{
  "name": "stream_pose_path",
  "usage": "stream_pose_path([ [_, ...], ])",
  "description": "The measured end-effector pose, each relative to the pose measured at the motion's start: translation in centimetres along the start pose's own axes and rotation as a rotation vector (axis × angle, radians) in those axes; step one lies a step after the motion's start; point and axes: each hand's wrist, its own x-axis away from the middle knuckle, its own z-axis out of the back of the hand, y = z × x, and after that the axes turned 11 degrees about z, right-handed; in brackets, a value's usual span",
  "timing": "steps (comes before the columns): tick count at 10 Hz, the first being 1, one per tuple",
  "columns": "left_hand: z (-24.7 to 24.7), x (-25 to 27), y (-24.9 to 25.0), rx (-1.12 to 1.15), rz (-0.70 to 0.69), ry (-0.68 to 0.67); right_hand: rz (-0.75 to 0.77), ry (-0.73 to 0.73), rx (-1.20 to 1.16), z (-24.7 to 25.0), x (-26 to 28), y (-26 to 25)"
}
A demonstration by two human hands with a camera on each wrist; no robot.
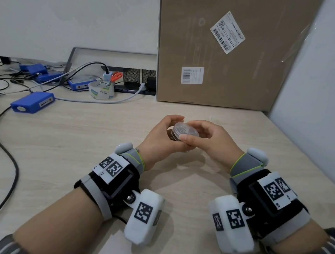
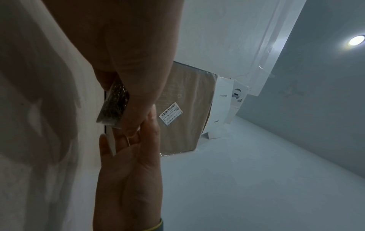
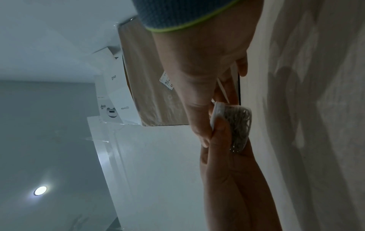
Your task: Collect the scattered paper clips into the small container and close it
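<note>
A small clear round container packed with silver paper clips is held above the light wooden table. My left hand grips its body from the left, thumb over the top. My right hand pinches the clear lid, which sits on the container, thumb at the near rim. The left wrist view has the container between my left fingers, with the right hand below. In the right wrist view, the lid and the clips sit by my right thumb. I see no loose clips on the table.
A tall cardboard box stands at the back right against the wall. At the back left lie blue boxes, a tape roll, orange scissors and cables. A wall borders the table's right side.
</note>
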Motion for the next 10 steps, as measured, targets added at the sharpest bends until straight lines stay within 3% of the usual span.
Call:
stream_pose_path([
  [1, 0.1, -0.2, -0.2, 0.013, 0.026, -0.042, -0.025, 0.073, 0.025, 0.5, -0.2, 0.1],
  [3, 0.8, -0.9, -0.8, 0.005, 0.075, 0.12, -0.232, 0.637, 0.163, 4.8, -1.4, 3.3],
  [4, 1.4, -1.3, -1.1, 0.012, 0.109, 0.173, -0.366, 0.759, 0.145, 6.8, -1.6, 4.8],
  [6, 2.1, -2.0, -1.8, 0.05, 0.183, 0.222, -0.475, 0.811, 0.213, 7.2, -1.5, 6.4],
  [8, 2.6, -2.2, -2.1, 0.102, 0.237, 0.225, -0.538, 0.744, 0.252, 6.7, -1.3, 6.2],
  [9, 2.8, -1.9, -2.1, 0.168, 0.272, 0.207, -0.506, 0.754, 0.332, 6.9, -1.0, 5.5],
  [10, 3.1, -2.0, -1.3, 0.384, 0.355, 0.192, -0.258, 0.949, 0.348, 6.3, -0.9, 4.6],
])
